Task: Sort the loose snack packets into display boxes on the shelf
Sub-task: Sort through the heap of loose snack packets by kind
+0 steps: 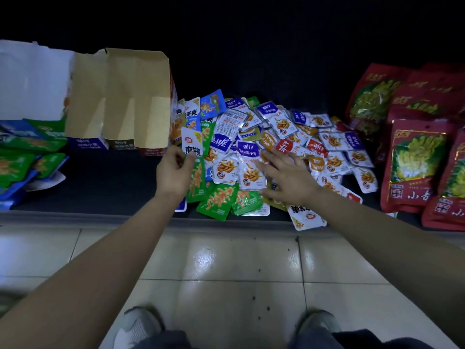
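**One packet in hand, the heap still to sort**

The left hand [173,172] pinches a white packet [190,142] at the 9 o'clock edge of the loose pile [327,147]. That is the side nearest the open display boxes [118,102] at 10 o'clock, so the carry looks short. The right hand [289,177] lies flat with its fingers spread wide on the silver fish-snack packets [251,172] at the pile's 6 o'clock, likely steadying or fanning them to find matches. Large red bags [415,162] stand at 3 o'clock, apart from the sorting.

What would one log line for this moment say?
left hand: pinches white packet | right hand: spread flat over packet pile | display boxes: left of pile | stage: sorting underway
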